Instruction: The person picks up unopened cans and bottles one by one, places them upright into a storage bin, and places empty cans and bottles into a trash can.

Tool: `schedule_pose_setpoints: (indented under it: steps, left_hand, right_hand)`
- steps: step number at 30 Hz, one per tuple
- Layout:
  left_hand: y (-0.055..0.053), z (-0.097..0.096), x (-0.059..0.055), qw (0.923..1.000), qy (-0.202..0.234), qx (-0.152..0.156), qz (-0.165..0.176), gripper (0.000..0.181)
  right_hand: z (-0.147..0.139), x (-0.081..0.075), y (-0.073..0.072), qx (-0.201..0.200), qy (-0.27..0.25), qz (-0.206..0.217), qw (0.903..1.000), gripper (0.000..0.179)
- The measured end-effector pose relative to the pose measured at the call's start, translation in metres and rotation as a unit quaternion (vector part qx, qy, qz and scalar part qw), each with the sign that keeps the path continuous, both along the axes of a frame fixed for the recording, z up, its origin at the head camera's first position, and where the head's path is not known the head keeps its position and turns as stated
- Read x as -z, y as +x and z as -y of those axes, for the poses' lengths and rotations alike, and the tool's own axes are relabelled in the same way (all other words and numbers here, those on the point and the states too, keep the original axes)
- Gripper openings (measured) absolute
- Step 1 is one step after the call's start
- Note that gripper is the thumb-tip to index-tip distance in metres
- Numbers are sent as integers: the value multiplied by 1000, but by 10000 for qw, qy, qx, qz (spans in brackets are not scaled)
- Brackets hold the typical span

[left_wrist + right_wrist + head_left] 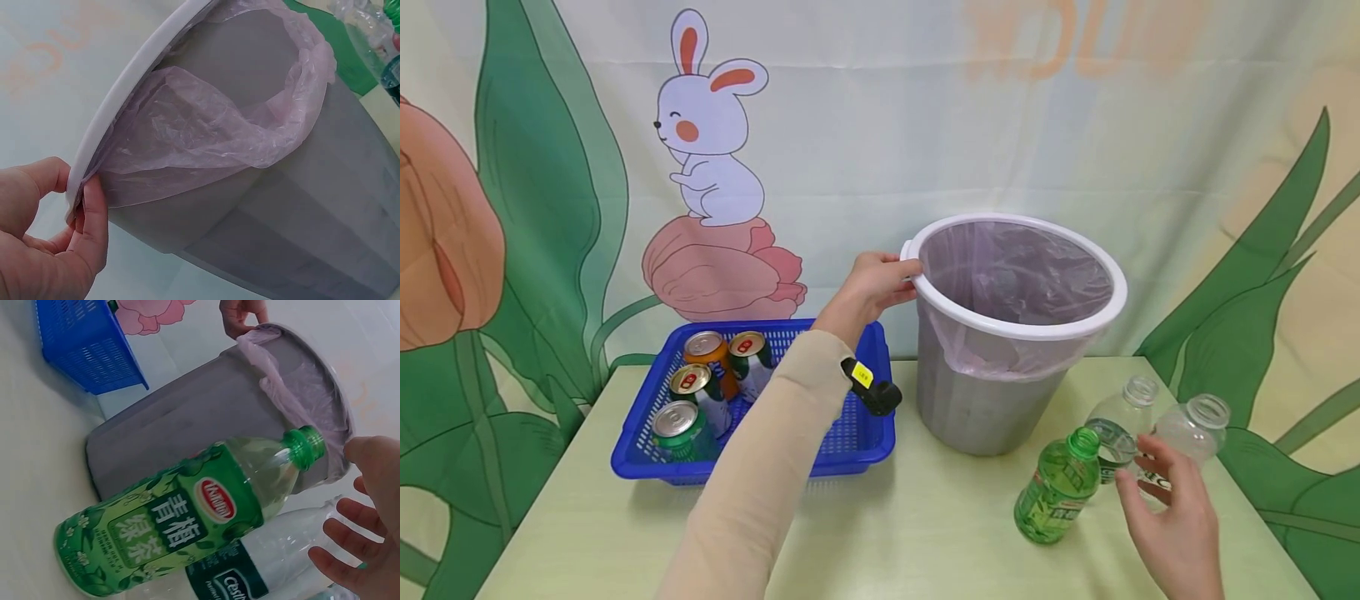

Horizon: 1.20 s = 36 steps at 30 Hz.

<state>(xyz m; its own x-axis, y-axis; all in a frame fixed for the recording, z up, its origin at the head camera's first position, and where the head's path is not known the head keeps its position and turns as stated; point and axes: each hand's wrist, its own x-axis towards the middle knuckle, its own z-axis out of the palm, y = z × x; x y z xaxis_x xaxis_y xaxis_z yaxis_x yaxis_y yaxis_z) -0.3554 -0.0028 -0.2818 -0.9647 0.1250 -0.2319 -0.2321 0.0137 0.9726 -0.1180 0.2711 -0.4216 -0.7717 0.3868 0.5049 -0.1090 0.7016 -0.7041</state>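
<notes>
We clamp the bin point(981, 408) with our left grip point(880, 279). Near our right grip point(1180, 512), fingers apart, stand two clear bottles point(1116, 414); left of it, a green bottle point(1056, 492).

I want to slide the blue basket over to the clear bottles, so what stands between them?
The grey bin stands between the blue basket and the clear bottles; the head view shows this.

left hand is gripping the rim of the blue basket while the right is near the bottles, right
Not quite: the left wrist view shows the left hand gripping the white rim of the gray bin, not the blue basket. The right hand is near the bottles.
</notes>
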Motion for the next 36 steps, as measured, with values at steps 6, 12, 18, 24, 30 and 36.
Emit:
schedule_pose_setpoints:
  steps: [6,12,18,24,30,36]
  left_hand:
    - [1,0,-1,10000,69,6,20,45]
    - [1,0,-1,10000,47,20,9,44]
    - [2,0,-1,10000,29,17,17,42]
    - [2,1,-1,10000,80,7,32,43]
    - [1,1,0,9998,183,32,41,45]
    - [1,1,0,9998,216,35,42,47]
  right_hand:
    - [1,11,-2,-206,-69,459,9987,55]
    - [2,26,-5,-482,-240,795,9954,67]
    - [4,39,-7,-823,-498,847,9918,80]
    - [6,53,-10,-1103,-757,903,9869,87]
    - [6,63,-14,-1255,-1052,1163,9796,88]
    - [5,73,-18,-1347,-1053,1170,9783,91]
